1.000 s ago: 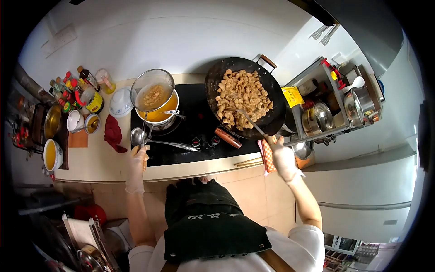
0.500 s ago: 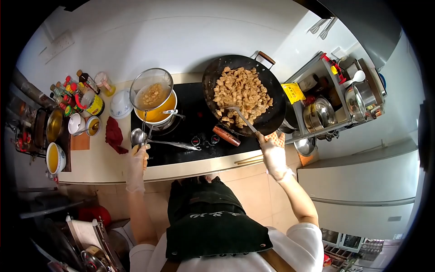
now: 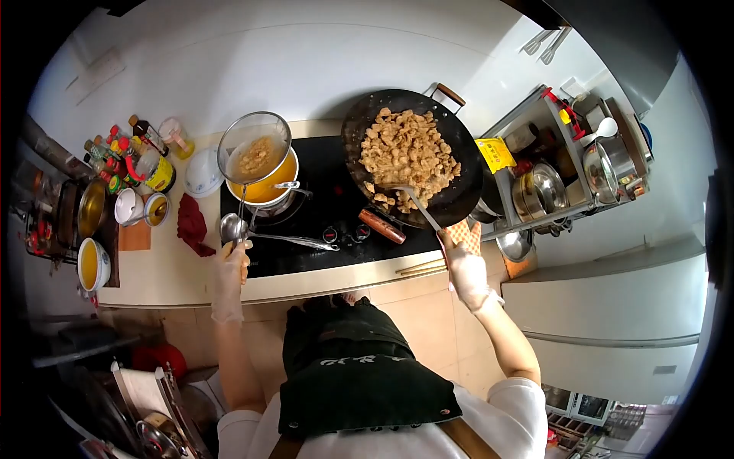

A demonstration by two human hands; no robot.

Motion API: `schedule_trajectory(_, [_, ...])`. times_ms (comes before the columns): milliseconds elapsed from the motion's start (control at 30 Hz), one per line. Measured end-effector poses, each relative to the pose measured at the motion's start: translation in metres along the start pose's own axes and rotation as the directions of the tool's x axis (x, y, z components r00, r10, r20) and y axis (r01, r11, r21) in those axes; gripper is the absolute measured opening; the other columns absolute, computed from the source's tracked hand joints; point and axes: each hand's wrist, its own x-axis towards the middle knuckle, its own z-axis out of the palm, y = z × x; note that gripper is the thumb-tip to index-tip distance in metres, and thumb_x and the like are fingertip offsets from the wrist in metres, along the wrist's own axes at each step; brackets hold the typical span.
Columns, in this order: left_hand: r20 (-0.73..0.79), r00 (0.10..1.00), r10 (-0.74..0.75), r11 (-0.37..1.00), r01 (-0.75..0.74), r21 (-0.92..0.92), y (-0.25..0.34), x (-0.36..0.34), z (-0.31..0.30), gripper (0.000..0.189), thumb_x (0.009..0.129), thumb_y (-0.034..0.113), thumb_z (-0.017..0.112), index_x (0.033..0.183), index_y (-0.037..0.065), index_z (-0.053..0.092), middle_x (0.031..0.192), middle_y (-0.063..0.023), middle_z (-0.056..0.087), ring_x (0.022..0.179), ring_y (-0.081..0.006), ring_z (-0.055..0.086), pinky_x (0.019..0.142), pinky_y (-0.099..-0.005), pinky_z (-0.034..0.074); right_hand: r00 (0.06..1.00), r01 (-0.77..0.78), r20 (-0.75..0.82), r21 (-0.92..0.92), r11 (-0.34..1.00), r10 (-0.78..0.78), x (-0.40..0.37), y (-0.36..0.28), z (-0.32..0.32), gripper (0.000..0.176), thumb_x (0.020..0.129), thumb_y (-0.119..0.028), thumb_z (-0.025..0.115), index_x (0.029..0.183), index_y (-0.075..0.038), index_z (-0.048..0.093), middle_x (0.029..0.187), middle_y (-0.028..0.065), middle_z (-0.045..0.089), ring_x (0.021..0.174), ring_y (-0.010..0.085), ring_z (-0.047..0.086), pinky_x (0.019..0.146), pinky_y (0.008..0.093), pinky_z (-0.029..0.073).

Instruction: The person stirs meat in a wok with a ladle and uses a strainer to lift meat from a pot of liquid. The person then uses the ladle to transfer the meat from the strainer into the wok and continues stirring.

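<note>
My gloved left hand [image 3: 232, 277] is closed on the handle of a round mesh strainer [image 3: 264, 127], which holds some brown pieces above a pot of yellow-orange liquid [image 3: 269, 189]. In my gloved right hand [image 3: 465, 269] is the handle of a metal spatula [image 3: 422, 208]. The spatula's blade rests among the lower pieces of browned food [image 3: 407, 157] in a large black wok [image 3: 468, 183]. A metal ladle [image 3: 294, 242] lies across the stove front, its bowl beside my left hand.
Sauce bottles [image 3: 159, 173], small bowls and a dark red cloth [image 3: 194, 226] are on the left of the counter. Chopsticks [image 3: 422, 269] lie at the front edge. A rack [image 3: 493, 122] with metal pots and a yellow packet [image 3: 495, 154] stands right of the wok.
My right hand and the spatula have shifted slightly down and right. Some pieces in the wok have moved. The left hand and strainer are almost unchanged.
</note>
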Motion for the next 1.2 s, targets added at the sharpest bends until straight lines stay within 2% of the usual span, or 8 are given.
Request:
schedule_trajectory(100, [0.002, 1.000, 0.012, 1.000, -0.012, 0.013, 0.008, -0.004, 0.002, 0.022, 0.094, 0.021, 0.050, 0.096, 0.005, 0.065, 0.060, 0.0051, 0.047, 0.040, -0.0025, 0.036, 0.038, -0.0200, 0.029, 0.992, -0.084, 0.105, 0.185, 0.979, 0.066, 0.007, 0.011, -0.001, 0.052, 0.081, 0.001, 0.053, 0.132, -0.010, 0.052, 0.069, 0.0104, 0.057, 0.053, 0.0216, 0.060, 0.049, 0.0340, 0.051])
schedule_trajectory(233, [0.013, 1.000, 0.011, 1.000, -0.011, 0.024, 0.008, -0.002, 0.000, 0.022, 0.094, 0.021, 0.049, 0.099, 0.005, 0.064, 0.060, 0.0049, 0.048, 0.040, -0.0030, 0.037, 0.038, -0.0200, 0.031, 0.986, -0.163, 0.007, 0.287, 0.944, 0.168, -0.007, 0.031, -0.033, 0.055, 0.079, -0.002, 0.055, 0.131, -0.018, 0.054, 0.076, 0.0129, 0.059, 0.051, 0.0253, 0.060, 0.046, 0.0331, 0.050])
schedule_trajectory(433, [0.011, 1.000, -0.019, 1.000, 0.019, 0.010, 0.001, 0.000, -0.001, 0.023, 0.095, 0.022, 0.049, 0.101, 0.004, 0.064, 0.061, 0.0048, 0.049, 0.039, -0.0030, 0.037, 0.038, -0.0196, 0.032, 0.996, -0.074, 0.050, -0.017, 0.997, 0.074, -0.022, 0.009, -0.036, 0.058, 0.081, -0.002, 0.057, 0.136, -0.018, 0.048, 0.066, 0.0080, 0.054, 0.044, 0.0186, 0.057, 0.039, 0.0312, 0.048])
schedule_trajectory(600, [0.027, 0.999, 0.021, 1.000, -0.021, 0.012, 0.001, -0.003, 0.001, 0.025, 0.095, 0.022, 0.049, 0.100, 0.003, 0.065, 0.061, 0.0046, 0.048, 0.040, -0.0026, 0.035, 0.038, -0.0200, 0.029, 0.993, -0.119, 0.009, 0.260, 0.958, 0.120, -0.009, 0.025, -0.024, 0.064, 0.074, 0.002, 0.058, 0.135, -0.017, 0.051, 0.073, 0.0141, 0.058, 0.049, 0.0222, 0.060, 0.045, 0.0330, 0.050])
schedule_trajectory(800, [0.016, 1.000, 0.016, 1.000, -0.016, 0.007, 0.006, -0.008, 0.006, 0.025, 0.095, 0.021, 0.049, 0.098, 0.003, 0.065, 0.060, 0.0042, 0.047, 0.040, -0.0026, 0.035, 0.038, -0.0202, 0.027, 0.994, -0.101, 0.044, 0.060, 0.993, 0.099, -0.016, 0.020, -0.047, 0.060, 0.077, 0.002, 0.056, 0.134, -0.015, 0.052, 0.072, 0.0122, 0.058, 0.048, 0.0192, 0.059, 0.045, 0.0310, 0.050])
schedule_trajectory(900, [0.031, 0.999, 0.020, 1.000, -0.020, -0.002, -0.001, -0.004, 0.006, 0.025, 0.095, 0.021, 0.049, 0.100, 0.002, 0.064, 0.061, 0.0037, 0.046, 0.041, -0.0030, 0.034, 0.038, -0.0203, 0.026, 0.994, -0.074, 0.080, -0.046, 0.996, 0.077, -0.019, 0.010, 0.008, 0.058, 0.079, 0.001, 0.055, 0.134, -0.018, 0.052, 0.069, 0.0096, 0.055, 0.044, 0.0180, 0.055, 0.042, 0.0290, 0.049])
schedule_trajectory(1000, [0.026, 0.999, 0.027, 1.000, -0.028, 0.007, 0.001, -0.004, 0.007, 0.024, 0.095, 0.021, 0.049, 0.099, 0.003, 0.065, 0.060, 0.0039, 0.047, 0.040, -0.0029, 0.035, 0.038, -0.0202, 0.026, 0.996, -0.070, -0.045, 0.103, 0.992, 0.075, -0.010, 0.041, -0.020, 0.060, 0.078, 0.003, 0.053, 0.134, -0.020, 0.053, 0.072, 0.0104, 0.056, 0.046, 0.0207, 0.058, 0.041, 0.0292, 0.048])
schedule_trajectory(1200, [0.008, 1.000, -0.028, 0.999, 0.028, -0.017, -0.005, 0.001, 0.004, 0.022, 0.095, 0.021, 0.051, 0.096, 0.004, 0.065, 0.060, 0.0042, 0.048, 0.039, -0.0027, 0.035, 0.038, -0.0195, 0.028, 0.993, -0.069, 0.107, 0.148, 0.987, 0.054, -0.037, 0.049, -0.062, 0.059, 0.075, 0.001, 0.059, 0.131, -0.018, 0.055, 0.072, 0.0083, 0.055, 0.048, 0.0216, 0.059, 0.043, 0.0309, 0.049])
